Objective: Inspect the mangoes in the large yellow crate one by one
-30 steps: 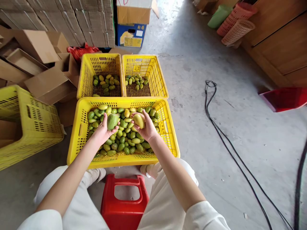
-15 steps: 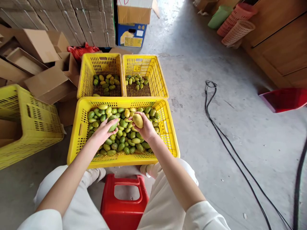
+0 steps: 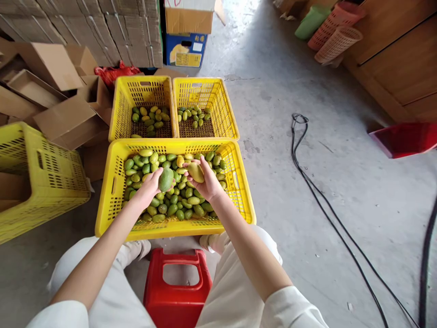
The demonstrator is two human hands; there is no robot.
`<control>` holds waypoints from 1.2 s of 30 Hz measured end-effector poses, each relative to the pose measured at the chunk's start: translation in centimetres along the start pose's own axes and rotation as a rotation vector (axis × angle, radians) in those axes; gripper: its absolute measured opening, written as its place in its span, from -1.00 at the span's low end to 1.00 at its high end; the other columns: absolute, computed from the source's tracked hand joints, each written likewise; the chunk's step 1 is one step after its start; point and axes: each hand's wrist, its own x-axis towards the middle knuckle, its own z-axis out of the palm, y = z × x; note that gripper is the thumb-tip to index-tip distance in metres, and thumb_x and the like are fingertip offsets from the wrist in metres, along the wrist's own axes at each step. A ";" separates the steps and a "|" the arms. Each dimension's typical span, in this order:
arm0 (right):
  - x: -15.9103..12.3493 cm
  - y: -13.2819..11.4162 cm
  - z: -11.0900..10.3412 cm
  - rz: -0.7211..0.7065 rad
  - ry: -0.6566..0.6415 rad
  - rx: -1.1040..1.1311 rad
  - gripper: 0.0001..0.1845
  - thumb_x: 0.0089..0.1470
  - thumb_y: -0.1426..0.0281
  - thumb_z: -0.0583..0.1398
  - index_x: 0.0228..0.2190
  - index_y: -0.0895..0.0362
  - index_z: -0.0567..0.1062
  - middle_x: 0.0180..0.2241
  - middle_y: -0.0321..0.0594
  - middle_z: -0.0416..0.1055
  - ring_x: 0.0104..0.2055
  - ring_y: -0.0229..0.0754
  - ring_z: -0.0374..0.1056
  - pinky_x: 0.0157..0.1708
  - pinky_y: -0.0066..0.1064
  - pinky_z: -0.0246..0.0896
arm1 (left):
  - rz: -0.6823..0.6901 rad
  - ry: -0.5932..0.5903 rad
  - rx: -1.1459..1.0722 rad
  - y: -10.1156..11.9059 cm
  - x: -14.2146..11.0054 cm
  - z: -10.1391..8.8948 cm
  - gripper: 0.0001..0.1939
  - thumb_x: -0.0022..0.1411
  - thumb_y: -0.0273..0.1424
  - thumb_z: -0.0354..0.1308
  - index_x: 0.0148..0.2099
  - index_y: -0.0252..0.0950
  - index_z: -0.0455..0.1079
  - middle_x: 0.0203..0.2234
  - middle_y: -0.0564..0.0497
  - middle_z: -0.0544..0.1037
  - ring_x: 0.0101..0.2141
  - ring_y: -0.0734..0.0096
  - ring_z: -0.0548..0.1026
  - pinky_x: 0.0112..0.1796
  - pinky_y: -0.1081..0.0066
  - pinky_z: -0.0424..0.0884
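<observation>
My left hand [image 3: 150,187] is closed round a green mango [image 3: 166,179], held over the near yellow crate [image 3: 112,200], which is full of green and yellowish mangoes. A little to its right, my right hand [image 3: 209,182] grips a yellow mango [image 3: 195,172] above the same crate. Beyond this crate stand two smaller yellow crates side by side: the left crate [image 3: 124,105] and the right crate [image 3: 221,109], each with a thin layer of mangoes on its bottom.
A red stool [image 3: 175,296] stands between my knees. Another yellow crate [image 3: 37,177] lies at the left, with cardboard boxes [image 3: 51,86] behind it. Black cables [image 3: 317,191] run across the concrete floor on the right. Plastic baskets [image 3: 332,36] and a red bin [image 3: 403,139] stand further right.
My left hand has turned the green mango and shifted it slightly right. My right hand has turned the yellow mango in place. The crates have not moved.
</observation>
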 end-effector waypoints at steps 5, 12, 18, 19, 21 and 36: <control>0.0 0.3 0.1 -0.046 0.079 0.006 -0.49 0.01 0.30 0.59 -0.26 0.00 0.39 -0.27 -0.35 0.60 -0.38 -0.30 0.53 -0.36 -0.49 0.52 | 0.036 -0.034 0.113 0.2 -0.4 0.2 -0.67 0.27 -0.12 0.48 -0.10 -0.23 0.61 -0.36 -0.11 0.70 -0.30 0.13 0.70 -0.34 0.33 0.61; 0.5 0.5 0.1 0.016 0.048 -0.074 -0.42 0.19 -0.18 0.41 -0.37 0.00 0.37 -0.49 -0.34 0.44 -0.58 -0.30 0.28 -0.64 -0.46 0.22 | 0.128 -0.013 0.105 -0.4 0.1 -0.5 -0.64 0.25 -0.09 0.51 -0.26 -0.24 0.50 -0.53 0.02 0.54 -0.57 0.38 0.46 -0.51 0.35 0.36; 0.4 0.6 -0.2 -0.006 0.008 -0.116 -0.33 0.30 -0.32 0.21 -0.44 0.01 0.39 -0.55 -0.34 0.40 -0.65 -0.35 -0.11 -0.72 -0.48 -0.16 | 0.072 -0.009 0.124 0.4 -0.5 0.2 -0.74 0.42 -0.15 0.35 -0.20 -0.20 0.45 -0.42 -0.07 0.65 -0.50 0.25 0.57 -0.47 0.30 0.45; 0.4 0.5 -0.2 -0.008 0.000 -0.097 -0.35 0.33 -0.29 0.20 -0.42 0.01 0.42 -0.53 -0.34 0.42 -0.64 -0.35 -0.12 -0.71 -0.48 -0.15 | 0.050 0.009 0.117 0.5 -0.6 0.4 -0.76 0.43 -0.17 0.33 -0.21 -0.20 0.44 -0.39 -0.09 0.66 -0.45 0.21 0.61 -0.45 0.31 0.49; 0.4 0.3 -0.1 -0.002 0.013 -0.035 -0.45 0.41 -0.16 0.20 -0.35 0.02 0.48 -0.46 -0.33 0.48 -0.62 -0.34 -0.02 -0.69 -0.48 -0.02 | 0.018 0.050 0.084 0.7 -0.7 0.8 -0.80 0.44 -0.23 0.30 -0.23 -0.20 0.47 -0.39 -0.10 0.66 -0.37 0.17 0.67 -0.42 0.33 0.57; 0.4 0.6 -0.6 -0.008 0.011 0.038 -0.74 0.35 0.05 0.33 -0.12 -0.09 0.47 -0.13 -0.35 0.62 -0.25 -0.17 0.56 -0.44 -0.46 0.38 | -0.168 0.147 -0.177 0.9 0.5 0.0 -0.76 0.59 -0.28 0.14 -0.07 -0.29 0.56 -0.40 -0.13 0.65 -0.44 0.26 0.64 -0.45 0.36 0.65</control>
